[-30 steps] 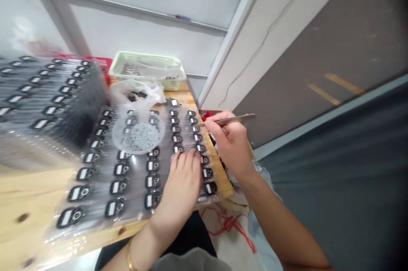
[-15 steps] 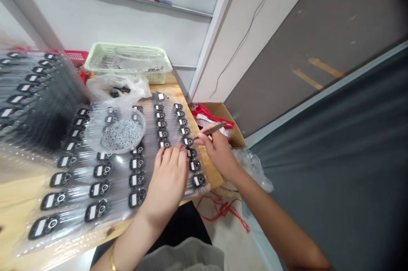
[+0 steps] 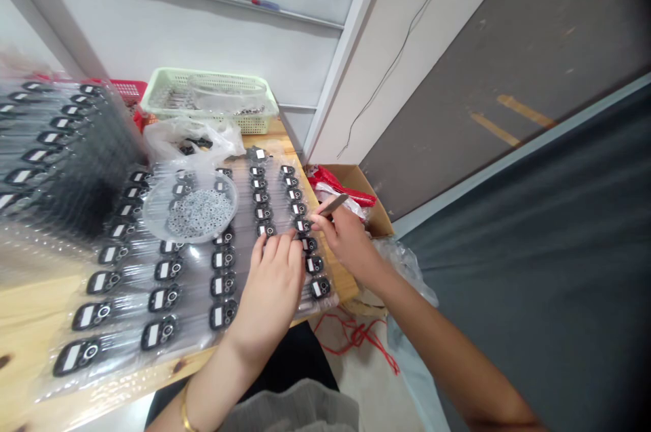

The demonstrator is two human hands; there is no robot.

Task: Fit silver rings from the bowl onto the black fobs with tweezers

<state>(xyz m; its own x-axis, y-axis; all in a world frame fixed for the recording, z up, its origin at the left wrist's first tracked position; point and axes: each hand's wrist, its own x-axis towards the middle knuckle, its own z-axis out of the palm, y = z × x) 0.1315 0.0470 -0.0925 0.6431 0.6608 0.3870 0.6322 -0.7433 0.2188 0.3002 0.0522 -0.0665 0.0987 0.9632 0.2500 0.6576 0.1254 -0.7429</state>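
My right hand (image 3: 347,239) is closed round a pair of dark tweezers (image 3: 336,203), whose tip reaches down among the small black cases in the rightmost column. Beside it, my left hand (image 3: 274,276) lies over the clear plastic tray (image 3: 196,300), its fingers slightly apart and touching the tray near the same column. Its thumb is mostly hidden. Each black case (image 3: 320,287) carries a white rectangle and a round ring; the cases sit in columns across the tray. A translucent bowl (image 3: 189,205) of small grey-white rings rests on top of them.
Stacked trays (image 3: 55,147) of similar cases rise at the left. Behind are a plastic bag (image 3: 196,137) and a pale green basket (image 3: 208,89). A cardboard box (image 3: 379,208) with red packaging stands right of the wooden table (image 3: 30,310). Red cord (image 3: 359,334) lies on the floor.
The view has shifted slightly, so the table things appear a little further right. The tweezers have moved slightly left and lower relative to the tray. My left hand keeps its place on the tray.
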